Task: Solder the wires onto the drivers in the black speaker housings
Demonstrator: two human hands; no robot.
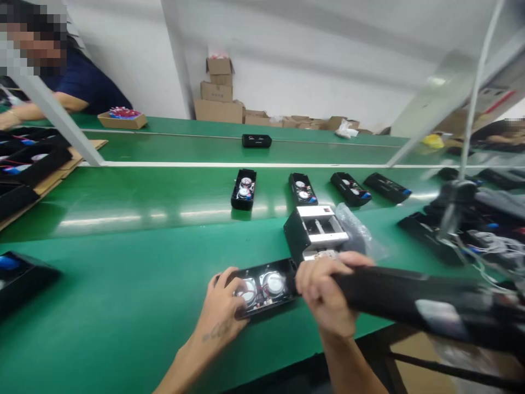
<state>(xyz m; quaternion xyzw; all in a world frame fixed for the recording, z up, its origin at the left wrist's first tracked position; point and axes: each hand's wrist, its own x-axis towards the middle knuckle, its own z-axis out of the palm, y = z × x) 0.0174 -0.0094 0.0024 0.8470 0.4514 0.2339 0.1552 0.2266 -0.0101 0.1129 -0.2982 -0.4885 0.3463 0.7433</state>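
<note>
An open black speaker housing [266, 284] with two round silver drivers lies on the green bench near the front edge. My left hand [223, 312] grips its left end, fingers curled over the rim. My right hand [324, 295] is closed around the handle of a long black power tool [410, 301] that stretches off to the right, its tip at the housing's right end. Just behind stands a small black and silver box [315, 232] with a crumpled clear plastic bag [356, 230] beside it.
Several more open speaker housings [244, 189] sit in a row on the green conveyor [143, 197]. A closed black unit [256, 140] lies farther back. Another person [61, 76] works at the far left by trays. Cardboard boxes [219, 93] line the wall. Cables and parts clutter the right.
</note>
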